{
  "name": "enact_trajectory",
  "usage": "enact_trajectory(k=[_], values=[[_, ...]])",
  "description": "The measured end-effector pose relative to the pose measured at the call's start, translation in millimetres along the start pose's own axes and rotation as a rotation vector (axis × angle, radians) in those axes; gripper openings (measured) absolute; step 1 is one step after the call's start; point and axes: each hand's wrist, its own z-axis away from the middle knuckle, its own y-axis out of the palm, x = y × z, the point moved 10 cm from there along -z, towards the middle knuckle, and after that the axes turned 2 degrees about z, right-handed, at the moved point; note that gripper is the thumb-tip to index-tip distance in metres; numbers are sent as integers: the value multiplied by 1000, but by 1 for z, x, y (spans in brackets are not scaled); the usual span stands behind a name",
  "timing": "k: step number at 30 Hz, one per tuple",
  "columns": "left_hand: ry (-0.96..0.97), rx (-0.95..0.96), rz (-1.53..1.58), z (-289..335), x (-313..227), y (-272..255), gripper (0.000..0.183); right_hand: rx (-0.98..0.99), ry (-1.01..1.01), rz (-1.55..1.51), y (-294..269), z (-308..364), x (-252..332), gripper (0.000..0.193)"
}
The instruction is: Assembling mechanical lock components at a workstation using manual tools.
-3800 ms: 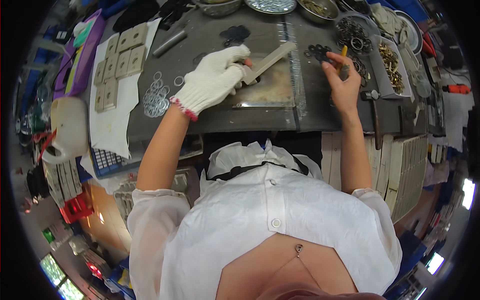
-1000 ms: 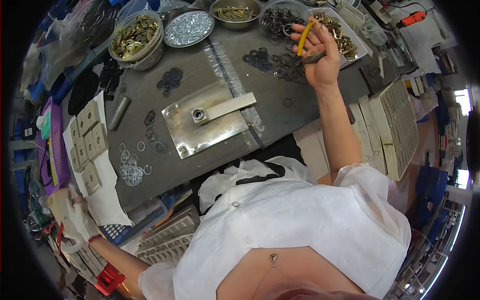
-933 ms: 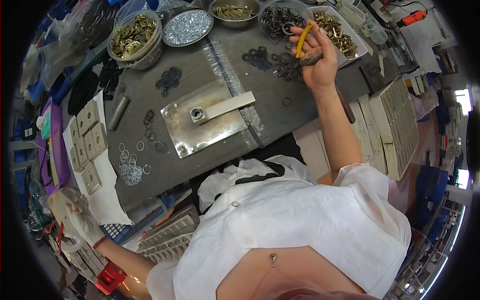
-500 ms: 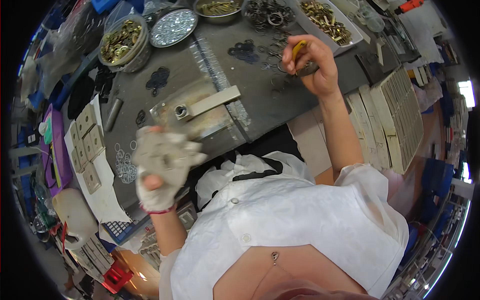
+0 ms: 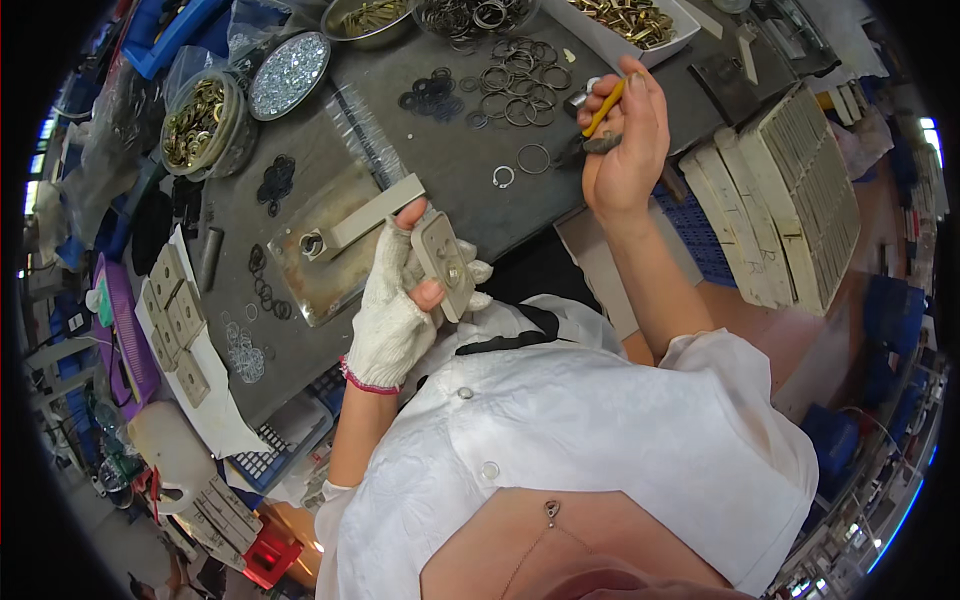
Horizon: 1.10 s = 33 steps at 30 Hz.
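Observation:
My left hand (image 5: pixel 395 300) wears a white knit glove with bare fingertips. It is closed around a beige metal plate (image 5: pixel 438 258) with a rounded end and holes, tilted above the table's near edge. My right hand (image 5: pixel 630 140) is bare and wrapped round yellow-handled pliers (image 5: pixel 604 108), whose dark jaws point left over the table; part of the tool is hidden by the fingers. Left of the pliers lie a small open snap ring (image 5: pixel 503 177) and a larger thin ring (image 5: pixel 533 158). Just beyond my left hand is a bar-shaped fixture (image 5: pixel 375 217) on a flat base plate (image 5: pixel 300 270).
Dark rings (image 5: pixel 520 80) lie loose toward the back. A tub of brass-coloured parts (image 5: pixel 205 125), a dish of small silvery pieces (image 5: pixel 290 75) and a white box of brass pieces (image 5: pixel 660 50) line the far side. Stacked beige blocks (image 5: pixel 790 200) stand at right; beige plates (image 5: pixel 175 310) lie at left.
My left hand has moved right from near the small rings to beside the bar fixture, and the plate in it shows plainly. My right hand still holds the pliers, turned slightly. The view has shifted.

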Motion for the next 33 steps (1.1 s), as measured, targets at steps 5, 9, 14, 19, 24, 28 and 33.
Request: enact_trajectory(k=[5, 9, 14, 19, 24, 28, 33], values=[[35, -6, 127, 2, -10, -4, 82, 193, 73, 66, 17, -14, -10, 33], [57, 5, 203, 5, -15, -7, 73, 151, 8, 142, 19, -6, 3, 37], [69, 75, 217, 3, -15, -9, 63, 94, -63, 155, 24, -1, 8, 38], [100, 58, 131, 3, -19, -11, 58, 82, -4, 210, 35, -10, -5, 24], [170, -23, 157, 7, -27, -20, 58, 271, 170, -109, 75, 1, -1, 28], [296, -148, 38, 17, -42, -25, 59, 448, 324, -223, 140, 53, 15, 33], [382, -181, -197, 34, -55, -22, 58, 532, 435, -93, 182, 77, 0, 38]])
